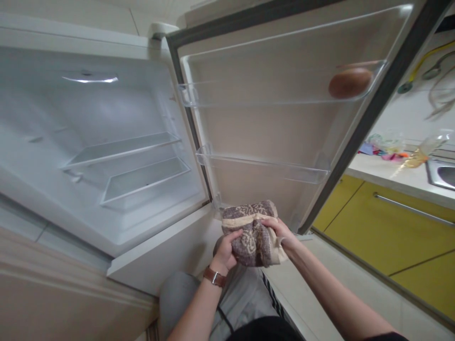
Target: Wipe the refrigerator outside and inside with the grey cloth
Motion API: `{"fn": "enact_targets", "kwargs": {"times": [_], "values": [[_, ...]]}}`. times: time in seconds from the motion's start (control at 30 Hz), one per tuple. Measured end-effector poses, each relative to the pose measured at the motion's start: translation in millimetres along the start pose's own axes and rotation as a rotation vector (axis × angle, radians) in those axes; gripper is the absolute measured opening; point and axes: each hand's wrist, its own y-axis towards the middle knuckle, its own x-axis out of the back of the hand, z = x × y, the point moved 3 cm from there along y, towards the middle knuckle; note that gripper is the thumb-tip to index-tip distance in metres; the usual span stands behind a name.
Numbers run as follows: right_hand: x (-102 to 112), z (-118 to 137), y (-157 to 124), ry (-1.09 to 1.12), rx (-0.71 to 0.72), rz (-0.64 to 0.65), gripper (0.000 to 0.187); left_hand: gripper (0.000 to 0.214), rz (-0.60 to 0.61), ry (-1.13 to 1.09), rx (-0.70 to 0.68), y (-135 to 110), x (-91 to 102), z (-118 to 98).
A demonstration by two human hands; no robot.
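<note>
A folded, patterned cloth [250,237], brown-grey with cream swirls and a cream border, looks like a towel. It is held between both hands above my knees, in front of the open fridge door [256,128]. My left hand [226,251] grips its left side, thumb on top. On the right side my right hand [280,232] presses it with the thumb, the other fingers hidden behind the cloth. To the left the fridge compartment [117,109] stands open, with two glass shelves [124,149] inside.
Clear door racks [263,166] line the door, and a brown round object [350,83] sits in the upper one. Right of the door are yellow cabinets [387,227], a counter [384,175] with plastic bags and a bottle [426,149], and a metal sink [442,173].
</note>
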Motion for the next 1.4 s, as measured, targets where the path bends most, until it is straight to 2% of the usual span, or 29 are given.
{"fn": "enact_targets", "kwargs": {"times": [0.1,0.17,0.27,0.37,0.47,0.6,0.73,0.8,0.87,0.97,1.07,1.23,1.33,1.4], "values": [[-2.5,-10.5,0.0,0.212,-0.019,-0.053,0.054,0.051,-0.033,-0.092,0.087,-14.9,9.8,-10.6],[3.3,-12.7,-0.8,0.127,0.05,-0.098,0.055,0.047,-0.05,-0.139,0.088,-26.8,20.5,-21.2],[20.1,-6.4,-5.1,-0.231,0.267,-0.241,0.044,0.042,-0.167,-0.192,-0.069,-44.8,42.3,-47.3],[37.3,1.9,-9.7,-0.735,0.456,-0.329,0.03,0.041,-0.33,-0.215,-0.304,-58.9,64.1,-80.6],[50.1,-3.4,-7.0,-1.15,0.456,-0.254,0.032,0.04,-0.418,-0.163,-0.505,-60.4,80.9,-109.0],[55.3,-24.0,0.1,-1.357,0.391,-0.128,0.041,0.038,-0.495,0.003,-0.609,-33.2,103.1,-126.5],[51.3,-34.6,1.9,-1.407,0.379,-0.09,0.045,0.035,-0.642,0.235,-0.771,10.7,123.1,-134.4],[49.7,-34.1,0.7,-1.406,0.374,-0.074,0.046,0.033,-0.619,0.387,-0.808,33.7,124.7,-135.5],[48.7,-31.8,-1.3,-1.401,0.366,-0.055,0.045,0.034,-0.531,0.48,-0.768,55.3,122.4,-131.9],[46.9,-28.4,-4.3,-1.397,0.353,-0.041,0.043,0.039,-0.496,0.451,-0.715,77.0,123.3,-120.8],[44.2,-27.2,-6.4,-1.407,0.341,-0.035,0.042,0.048,-0.557,0.339,-0.665,85.5,136.1,-106.0],[38.6,-28.7,-8.5,-1.403,0.344,-0.033,0.042,0.058,-0.548,0.242,-0.508,82.4,160.1,-81.5],[35.3,-29.5,-9.8,-1.39,0.35,-0.046,0.042,0.05,-0.535,0.212,-0.453,77.4,161.6,-81.3],[33.6,-29.3,-10.7,-1.388,0.353,-0.056,0.041,0.045,-0.536,0.214,-0.473,74.0,154.4,-92.4]]}}
